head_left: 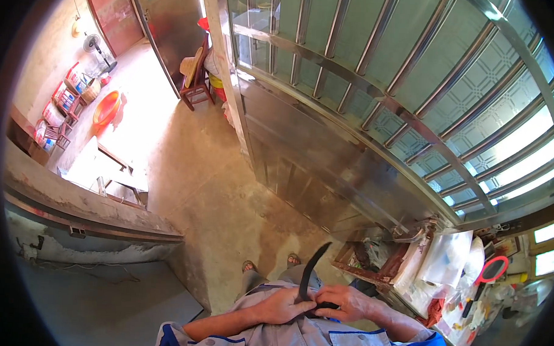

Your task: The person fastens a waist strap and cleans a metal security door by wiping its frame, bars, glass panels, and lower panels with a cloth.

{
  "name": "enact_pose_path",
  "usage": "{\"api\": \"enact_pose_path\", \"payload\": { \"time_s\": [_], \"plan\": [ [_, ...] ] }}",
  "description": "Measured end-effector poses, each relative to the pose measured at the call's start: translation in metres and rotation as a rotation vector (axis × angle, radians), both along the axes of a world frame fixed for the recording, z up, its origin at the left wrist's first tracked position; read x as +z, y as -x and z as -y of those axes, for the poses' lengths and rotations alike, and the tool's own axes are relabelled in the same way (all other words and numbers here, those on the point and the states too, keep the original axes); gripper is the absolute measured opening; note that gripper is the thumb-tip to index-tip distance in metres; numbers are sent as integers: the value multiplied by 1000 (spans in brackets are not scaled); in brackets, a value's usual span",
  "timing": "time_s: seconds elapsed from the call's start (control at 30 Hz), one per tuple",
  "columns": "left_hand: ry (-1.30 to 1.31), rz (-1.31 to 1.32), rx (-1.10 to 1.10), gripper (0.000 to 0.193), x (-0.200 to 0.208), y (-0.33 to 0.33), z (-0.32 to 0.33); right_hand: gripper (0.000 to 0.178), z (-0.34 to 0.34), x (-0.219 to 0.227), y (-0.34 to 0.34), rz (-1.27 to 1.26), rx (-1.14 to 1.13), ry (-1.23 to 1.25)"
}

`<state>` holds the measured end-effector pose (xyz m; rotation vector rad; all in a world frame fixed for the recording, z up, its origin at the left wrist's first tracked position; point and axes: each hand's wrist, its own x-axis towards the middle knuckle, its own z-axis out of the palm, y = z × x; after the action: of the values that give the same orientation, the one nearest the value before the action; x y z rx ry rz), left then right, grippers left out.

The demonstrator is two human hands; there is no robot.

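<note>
At my waist, my left hand (287, 306) is closed with its thumb pressed on a long, curved, dark strip (309, 265), which looks like a strap or belt end. Its free tip rises above the hand and bends to the right. Right beside it, the bent fingers of my right hand (345, 302) close on a short black piece (328, 305). Whether that piece joins the strip is hidden between the hands. Behind both lies my grey shirt (283, 339) with blue trim.
A metal door with bars (354, 72) stands ahead. At the right, a cluttered table (401, 287) has a pulled-out drawer (371, 274) and a red-rimmed mirror (493, 269). Left, through a doorway, are a white table (115, 170), an orange basin (107, 108) and a fan (92, 43).
</note>
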<state>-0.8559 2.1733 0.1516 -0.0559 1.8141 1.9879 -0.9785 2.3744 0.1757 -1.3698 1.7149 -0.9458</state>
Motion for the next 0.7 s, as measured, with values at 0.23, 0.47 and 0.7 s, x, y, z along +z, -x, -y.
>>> {"api": "enact_pose_path", "payload": {
  "time_s": [0.23,0.47,0.7],
  "plan": [
    [-195,155,184,28,-14,-5,-9,32,14,16,-26,-4,-305,-36],
    [33,232,108,43,13,-4,3,32,8,14,-42,208,-556,-167],
    [57,166,151,42,3,-14,-6,29,13,19,-53,226,-705,-109]
  ]
}}
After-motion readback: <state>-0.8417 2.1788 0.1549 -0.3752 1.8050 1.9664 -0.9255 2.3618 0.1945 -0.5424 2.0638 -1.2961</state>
